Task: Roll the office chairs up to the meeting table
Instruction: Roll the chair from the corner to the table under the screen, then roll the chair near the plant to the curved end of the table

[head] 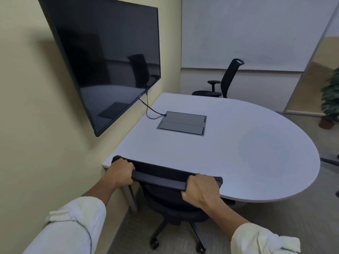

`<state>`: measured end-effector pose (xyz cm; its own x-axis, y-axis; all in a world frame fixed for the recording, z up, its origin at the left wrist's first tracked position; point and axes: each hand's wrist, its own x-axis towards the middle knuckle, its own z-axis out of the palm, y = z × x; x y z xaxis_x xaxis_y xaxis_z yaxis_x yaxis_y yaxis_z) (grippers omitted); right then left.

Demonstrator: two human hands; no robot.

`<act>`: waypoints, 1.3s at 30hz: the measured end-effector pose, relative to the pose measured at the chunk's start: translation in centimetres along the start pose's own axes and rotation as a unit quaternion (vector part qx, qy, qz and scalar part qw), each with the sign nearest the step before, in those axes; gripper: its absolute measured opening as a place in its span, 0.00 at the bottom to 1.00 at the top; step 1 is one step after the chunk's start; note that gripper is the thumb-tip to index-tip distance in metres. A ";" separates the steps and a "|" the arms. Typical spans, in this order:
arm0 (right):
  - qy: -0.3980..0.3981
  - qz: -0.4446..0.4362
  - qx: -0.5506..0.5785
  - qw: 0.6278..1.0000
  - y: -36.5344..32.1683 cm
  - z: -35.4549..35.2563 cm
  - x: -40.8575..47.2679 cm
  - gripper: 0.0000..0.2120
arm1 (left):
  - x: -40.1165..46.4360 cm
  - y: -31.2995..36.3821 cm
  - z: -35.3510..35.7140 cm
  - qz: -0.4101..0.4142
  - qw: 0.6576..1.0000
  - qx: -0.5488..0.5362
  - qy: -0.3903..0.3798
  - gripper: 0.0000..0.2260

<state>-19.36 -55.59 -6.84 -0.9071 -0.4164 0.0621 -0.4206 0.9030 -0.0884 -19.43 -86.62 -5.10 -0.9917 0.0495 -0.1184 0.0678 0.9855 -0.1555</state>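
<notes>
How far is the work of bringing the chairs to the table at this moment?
Done, it seems: the black mesh-back chair at the far side already stands at the white rounded meeting table. In hand: the left hand and right hand grip the top rail of the near black office chair, whose seat is partly under the table edge. Left: perhaps a last push; a dark chair base shows at the right edge.

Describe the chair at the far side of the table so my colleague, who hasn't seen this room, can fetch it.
Start at the white meeting table under the wall screen and look across to its far edge, below the whiteboard. The far chair stands there, black, armrests visible, nobody touching it. The near chair is gripped at its top by the left hand and right hand.
</notes>
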 end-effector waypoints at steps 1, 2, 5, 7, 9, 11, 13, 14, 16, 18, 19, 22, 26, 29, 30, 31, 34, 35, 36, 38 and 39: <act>0.005 -0.006 0.000 1.000 -0.1 0.1 0.0 0.13 | -0.1 -0.1 0.2 -0.003 1.000 0.003 0.002 0.05; 0.011 -0.012 0.002 1.000 -0.2 0.2 0.0 0.14 | -0.1 -0.1 0.3 -0.010 1.000 0.000 0.000 0.04; 0.027 -0.030 0.028 0.999 -0.3 0.1 -0.1 0.18 | -0.2 -0.1 0.2 -0.035 0.999 -0.014 -0.004 0.04; 0.032 -0.056 0.050 0.997 -0.3 -0.4 -0.3 0.20 | -0.4 0.1 -0.4 -0.027 0.999 -0.007 -0.018 0.03; 0.030 -0.088 0.086 0.992 -0.2 -1.2 -0.8 0.20 | -0.5 1.2 -1.2 -0.008 0.998 0.001 -0.056 0.07; 0.008 -0.119 0.147 0.982 0.5 -2.0 -1.4 0.21 | -1.0 3.5 -2.1 0.010 0.997 -0.013 -0.072 0.10; -0.004 -0.135 0.220 0.966 2.3 -2.7 -2.3 0.22 | -1.5 6.7 -3.0 0.033 0.998 -0.027 -0.047 0.11; 0.006 -0.140 0.243 0.960 3.7 -3.0 -2.9 0.22 | -1.7 8.5 -3.4 0.055 0.997 -0.039 -0.031 0.12; 0.040 -0.158 0.235 0.958 7.0 -3.6 -4.4 0.21 | -2.0 12.1 -4.2 0.105 0.990 -0.091 -0.022 0.15; 0.062 -0.172 0.185 0.966 10.9 -4.2 -6.3 0.21 | -2.2 15.8 -5.4 0.126 0.980 -0.153 -0.023 0.22; 0.064 -0.167 0.167 0.970 13.1 -4.6 -7.5 0.21 | -2.3 17.5 -6.0 0.128 0.977 -0.169 -0.020 0.23; 0.048 -0.115 0.135 0.983 20.8 -5.6 -11.6 0.23 | -2.1 23.1 -7.8 0.124 0.978 -0.165 0.013 0.20; 0.029 -0.028 0.093 0.995 32.1 -7.3 -17.9 0.27 | -0.7 32.1 -10.2 0.135 0.978 -0.132 0.091 0.19; 0.043 0.023 0.052 0.997 39.5 -9.1 -22.7 0.29 | 1.1 40.2 -11.7 0.141 0.978 -0.098 0.116 0.22; 0.054 0.043 0.042 0.997 41.7 -9.7 -24.2 0.30 | 1.8 43.1 -12.2 0.145 0.979 -0.083 0.120 0.24; 0.063 0.064 0.033 0.995 43.9 -10.4 -25.8 0.31 | 2.5 46.0 -12.6 0.153 0.978 -0.069 0.123 0.25; 0.068 0.110 0.005 0.992 50.1 -12.0 -30.3 0.33 | 4.9 55.1 -14.0 0.193 0.970 -0.046 0.138 0.27; 0.070 0.124 -0.002 0.990 52.0 -12.5 -31.7 0.33 | 5.5 58.1 -14.6 0.207 0.967 -0.047 0.142 0.27; 0.072 0.139 -0.006 0.988 53.9 -12.8 -33.0 0.34 | 6.1 61.1 -15.2 0.220 0.963 -0.051 0.146 0.27; 0.076 0.169 -0.008 0.983 57.4 -13.2 -35.2 0.34 | 7.4 66.7 -16.3 0.248 0.954 -0.056 0.156 0.27; 0.077 0.185 -0.009 0.980 59.1 -13.4 -36.1 0.34 | 8.0 69.3 -16.8 0.264 0.949 -0.058 0.160 0.27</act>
<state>-11.18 14.26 -1.03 -0.9831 -0.0415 0.1782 -0.0628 0.9913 -0.1156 -24.49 -15.24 -0.31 -0.8063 0.5704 0.1564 0.5708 0.8197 -0.0467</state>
